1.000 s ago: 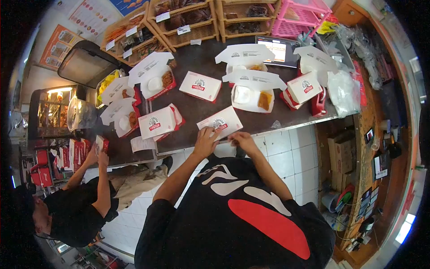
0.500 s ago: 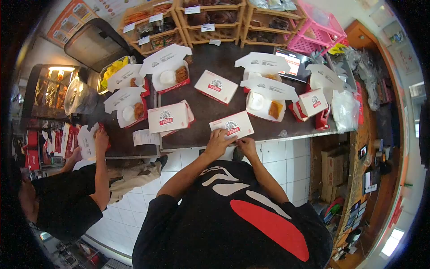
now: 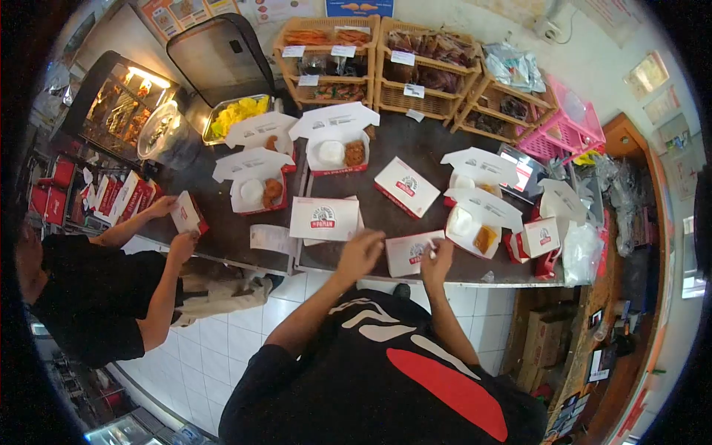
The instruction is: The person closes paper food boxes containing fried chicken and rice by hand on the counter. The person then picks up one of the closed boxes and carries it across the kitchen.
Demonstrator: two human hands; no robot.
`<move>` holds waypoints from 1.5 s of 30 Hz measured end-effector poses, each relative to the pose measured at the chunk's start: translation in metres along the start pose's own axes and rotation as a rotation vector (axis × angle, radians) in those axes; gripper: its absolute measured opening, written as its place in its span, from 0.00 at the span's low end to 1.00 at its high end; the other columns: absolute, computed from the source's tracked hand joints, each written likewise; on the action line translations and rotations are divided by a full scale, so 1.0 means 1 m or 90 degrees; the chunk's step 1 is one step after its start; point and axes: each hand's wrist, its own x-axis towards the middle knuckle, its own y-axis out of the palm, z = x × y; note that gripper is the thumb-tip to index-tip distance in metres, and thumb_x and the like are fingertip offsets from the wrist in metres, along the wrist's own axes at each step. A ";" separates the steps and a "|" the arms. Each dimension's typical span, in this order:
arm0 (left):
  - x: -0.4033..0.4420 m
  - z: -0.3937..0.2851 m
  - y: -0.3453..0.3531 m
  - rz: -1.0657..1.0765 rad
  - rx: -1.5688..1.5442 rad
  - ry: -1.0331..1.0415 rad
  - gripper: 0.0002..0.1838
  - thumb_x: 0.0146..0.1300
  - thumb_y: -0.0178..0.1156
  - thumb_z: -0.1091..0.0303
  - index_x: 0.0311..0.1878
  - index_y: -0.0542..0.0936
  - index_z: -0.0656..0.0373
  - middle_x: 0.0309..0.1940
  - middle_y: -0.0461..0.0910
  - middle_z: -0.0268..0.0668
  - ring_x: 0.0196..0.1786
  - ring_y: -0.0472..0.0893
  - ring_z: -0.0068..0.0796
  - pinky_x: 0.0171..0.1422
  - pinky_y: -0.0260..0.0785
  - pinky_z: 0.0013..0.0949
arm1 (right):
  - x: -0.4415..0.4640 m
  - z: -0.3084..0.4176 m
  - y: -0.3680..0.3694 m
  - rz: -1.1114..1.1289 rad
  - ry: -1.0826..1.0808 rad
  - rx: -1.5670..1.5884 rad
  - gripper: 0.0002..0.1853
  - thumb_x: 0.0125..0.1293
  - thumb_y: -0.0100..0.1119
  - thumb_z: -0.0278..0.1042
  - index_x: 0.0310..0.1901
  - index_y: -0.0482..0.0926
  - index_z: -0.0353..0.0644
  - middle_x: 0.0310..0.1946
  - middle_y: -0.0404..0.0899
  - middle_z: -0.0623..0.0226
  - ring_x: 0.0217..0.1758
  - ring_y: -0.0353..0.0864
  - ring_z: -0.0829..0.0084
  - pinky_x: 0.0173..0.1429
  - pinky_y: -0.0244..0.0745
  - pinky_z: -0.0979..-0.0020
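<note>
A closed white and red box (image 3: 406, 256) lies near the counter's front edge. Over its right end, my right hand (image 3: 436, 261) pinches a small white item too small to identify. My left hand (image 3: 361, 254) is off the box, just to its left, with its fingers partly spread and nothing visible in them. Left of that hand sits a closed box (image 3: 324, 219) on top of another. Behind is a further closed box (image 3: 407, 187). To the right an open box (image 3: 473, 227) holds rice and a yellow-brown food.
A co-worker (image 3: 96, 297) at the left holds a box (image 3: 189, 213). Open boxes with rice and fried pieces (image 3: 339, 150) stand behind, before wicker trays (image 3: 326, 67). A tablet (image 3: 519, 172), plastic bags (image 3: 582, 254) and a pink basket (image 3: 567, 126) are at the right.
My left hand has lifted off the box and moved left. My right hand has come up over the box's right end with the small white item. The camera view has shifted.
</note>
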 end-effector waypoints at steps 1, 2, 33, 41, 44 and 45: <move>0.015 0.023 -0.019 -0.080 0.010 0.020 0.14 0.60 0.60 0.70 0.50 0.81 0.59 0.41 0.80 0.47 0.44 0.79 0.48 0.51 0.72 0.42 | 0.019 0.009 0.023 0.053 -0.043 0.103 0.07 0.60 0.60 0.24 0.41 0.77 0.38 0.36 0.74 0.56 0.38 0.77 0.62 0.39 0.73 0.68; 0.033 0.046 -0.038 -0.161 0.021 0.039 0.13 0.60 0.60 0.71 0.48 0.81 0.60 0.39 0.80 0.48 0.42 0.81 0.49 0.49 0.74 0.42 | 0.040 0.021 0.040 0.137 -0.058 0.053 0.08 0.61 0.62 0.26 0.41 0.78 0.37 0.36 0.76 0.56 0.36 0.79 0.62 0.40 0.75 0.69; 0.023 -0.026 0.021 -0.039 0.133 -0.189 0.08 0.56 0.58 0.69 0.25 0.78 0.62 0.23 0.79 0.50 0.30 0.80 0.55 0.35 0.71 0.50 | 0.040 -0.033 -0.063 0.174 0.107 -0.092 0.08 0.58 0.61 0.29 0.34 0.80 0.31 0.20 0.76 0.54 0.21 0.73 0.71 0.30 0.68 0.66; -0.016 0.003 0.061 0.001 0.110 -0.295 0.12 0.60 0.60 0.61 0.32 0.82 0.62 0.24 0.80 0.50 0.29 0.81 0.50 0.35 0.73 0.45 | 0.089 -0.001 -0.108 0.144 0.018 -0.119 0.08 0.60 0.61 0.32 0.35 0.82 0.36 0.28 0.81 0.50 0.33 0.81 0.52 0.42 0.75 0.58; -0.022 0.022 0.072 0.018 -0.054 -0.369 0.17 0.63 0.61 0.55 0.37 0.83 0.63 0.26 0.82 0.46 0.27 0.82 0.39 0.33 0.74 0.39 | 0.144 0.059 -0.082 -0.015 -0.276 0.018 0.09 0.62 0.61 0.36 0.37 0.83 0.39 0.33 0.83 0.52 0.38 0.81 0.51 0.47 0.75 0.56; -0.024 0.026 0.077 -0.007 -0.130 -0.404 0.19 0.64 0.61 0.54 0.39 0.83 0.64 0.28 0.82 0.44 0.28 0.82 0.34 0.32 0.74 0.37 | 0.151 0.055 -0.068 0.151 -0.249 -0.052 0.11 0.63 0.59 0.39 0.37 0.83 0.40 0.33 0.83 0.53 0.39 0.82 0.50 0.48 0.76 0.55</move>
